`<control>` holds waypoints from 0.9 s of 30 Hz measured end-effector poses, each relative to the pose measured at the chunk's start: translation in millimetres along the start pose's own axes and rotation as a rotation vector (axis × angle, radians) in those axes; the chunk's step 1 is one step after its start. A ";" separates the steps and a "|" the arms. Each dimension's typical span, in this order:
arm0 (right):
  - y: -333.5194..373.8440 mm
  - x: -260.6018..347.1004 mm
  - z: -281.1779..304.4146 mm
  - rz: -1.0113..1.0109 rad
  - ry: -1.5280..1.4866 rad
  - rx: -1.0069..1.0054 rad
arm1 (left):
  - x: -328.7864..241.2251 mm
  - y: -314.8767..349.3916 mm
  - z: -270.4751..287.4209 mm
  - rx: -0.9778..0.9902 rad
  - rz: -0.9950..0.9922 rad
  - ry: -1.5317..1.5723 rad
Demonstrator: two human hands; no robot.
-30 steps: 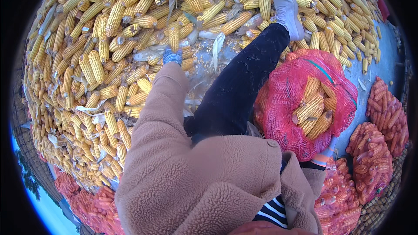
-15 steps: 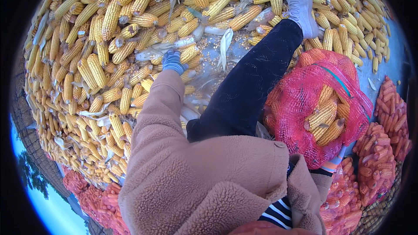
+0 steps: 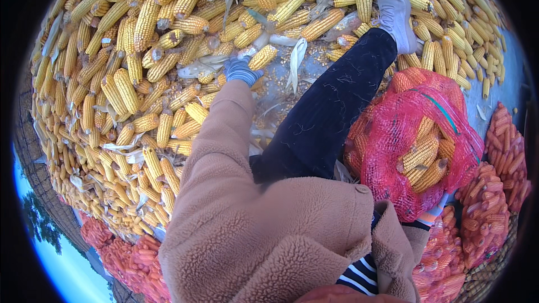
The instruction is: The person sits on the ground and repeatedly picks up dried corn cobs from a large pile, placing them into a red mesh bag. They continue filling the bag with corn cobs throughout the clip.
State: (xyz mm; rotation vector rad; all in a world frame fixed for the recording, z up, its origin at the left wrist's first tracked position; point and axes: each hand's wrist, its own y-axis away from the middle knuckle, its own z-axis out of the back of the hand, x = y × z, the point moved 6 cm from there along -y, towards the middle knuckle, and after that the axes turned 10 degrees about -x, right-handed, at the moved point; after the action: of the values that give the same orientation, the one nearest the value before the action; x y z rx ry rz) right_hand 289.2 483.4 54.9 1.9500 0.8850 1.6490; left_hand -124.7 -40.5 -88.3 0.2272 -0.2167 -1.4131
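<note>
one yellow corn cob [image 3: 263, 56] at the left hand [image 3: 242, 71], over the edge of a grey ground patch [image 3: 274, 83]; fingers in a striped glove closed on the cob's near end, rest of it sticking out up and to the right. pale husk strip [image 3: 296, 63] just right of the cob, not touching it, loose kernels [image 3: 315, 58] around. big cob pile [image 3: 126, 91] to the left and beyond. dark-trousered leg [image 3: 331, 98] runs right of the patch, light shoe [image 3: 396, 14] among cobs. right of the leg: red mesh sack [image 3: 384, 146], mouth open, cobs showing inside. right hand [image 3: 436, 208] at the sack's near right rim, mostly hidden, can't tell if open or gripping. more filled red sacks [image 3: 483, 213] far right, others lower left
</note>
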 end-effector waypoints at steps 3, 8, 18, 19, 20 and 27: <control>4.8 1.7 -2.7 0.012 0.011 -0.062 | -4.3 6.4 -5.3 0.066 -0.090 0.019; 2.5 1.6 -9.0 0.020 -0.007 0.053 | -14.4 4.8 -10.8 0.213 -0.185 -0.139; 4.4 -0.3 -21.9 0.042 -0.002 0.188 | -29.9 44.8 -37.8 0.289 -0.393 -0.199; 5.3 -0.5 -21.4 0.044 -0.002 0.203 | -23.6 47.4 -34.3 0.240 -0.311 -0.116; 6.1 -0.4 -19.8 0.044 -0.003 0.215 | -15.5 51.2 -32.9 0.239 -0.232 -0.032; 7.8 -6.0 -24.8 0.030 -0.006 0.300 | 12.9 57.6 -12.4 0.169 -0.185 -0.059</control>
State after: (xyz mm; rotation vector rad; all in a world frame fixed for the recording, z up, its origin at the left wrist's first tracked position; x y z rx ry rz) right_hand 266.0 471.8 60.9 2.1712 1.1625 1.6012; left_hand -64.7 -44.7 -83.7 0.3526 -0.3720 -1.5876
